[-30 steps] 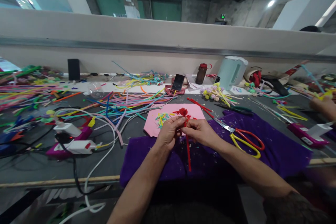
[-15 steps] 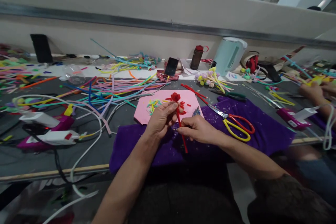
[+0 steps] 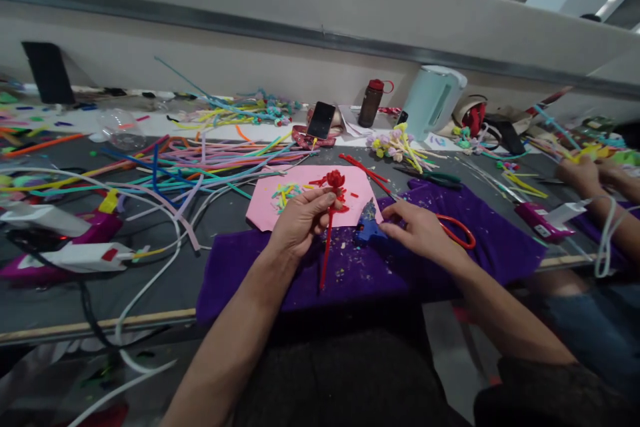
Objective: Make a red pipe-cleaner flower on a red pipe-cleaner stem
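- Left hand [image 3: 300, 223] is holding a red flower [image 3: 335, 179] upright by its stem, fingers curled and pinching the stem just under the head; the stem's tail is hanging down over the purple cloth [image 3: 360, 267].
- Right hand [image 3: 417, 230] is reaching across to a blue glue gun [image 3: 369, 227] lying on the cloth's edge beside the pink sheet [image 3: 305, 181]; fingertips are touching its body, fingers loosely spread, not yet closed round it.
- Judgement: the flower wants keeping steady and clear of the cloth while the gun is lifted; taking it by the handle, away from the nozzle, looks the safer grip.
- Flower is fuzzy, wire-cored by the look of it, head coiled tight into a rosette.
- Cloth is looking soft and napped, flecked with pale crumbs and snippets.
- Pink sheet is flat, matte, with cut corners and short coloured offcuts on it.
- Scissors [image 3: 457, 230], red-handled, are lying partly hidden behind the right hand.
- Another person's hands [image 3: 583, 173] are working at far right.
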Demonstrator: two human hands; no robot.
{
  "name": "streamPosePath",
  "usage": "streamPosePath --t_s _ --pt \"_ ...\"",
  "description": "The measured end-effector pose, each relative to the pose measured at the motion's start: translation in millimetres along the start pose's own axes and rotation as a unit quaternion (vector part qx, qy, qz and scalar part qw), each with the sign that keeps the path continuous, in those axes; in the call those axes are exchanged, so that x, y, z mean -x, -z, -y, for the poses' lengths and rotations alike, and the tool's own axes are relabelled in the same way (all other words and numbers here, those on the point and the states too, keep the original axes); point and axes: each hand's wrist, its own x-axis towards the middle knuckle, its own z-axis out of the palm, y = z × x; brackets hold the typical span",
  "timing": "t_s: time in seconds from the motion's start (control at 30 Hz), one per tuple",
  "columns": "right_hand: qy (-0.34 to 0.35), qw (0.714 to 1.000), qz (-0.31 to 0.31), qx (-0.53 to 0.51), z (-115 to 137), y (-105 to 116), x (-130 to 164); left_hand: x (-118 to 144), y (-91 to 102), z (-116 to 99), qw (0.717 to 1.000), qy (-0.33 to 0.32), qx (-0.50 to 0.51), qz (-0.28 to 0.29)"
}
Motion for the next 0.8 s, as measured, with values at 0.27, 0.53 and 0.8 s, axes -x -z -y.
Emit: streamPosePath --t_s 0.27,0.53,0.8 --pt "0.01 0.982 0.039 0.185 7 -22 16 -4 2.8 5 0.999 0.031 0.004 0.028" --pt "-0.048 0.998 -0.029 -0.003 -5 -11 16 -3 4.0 6 0.998 0.027 0.049 0.041" --pt "-0.088 0.869 -0.035 -0.486 16 -13 32 -6 4.4 7 0.997 0.017 0.054 0.043"
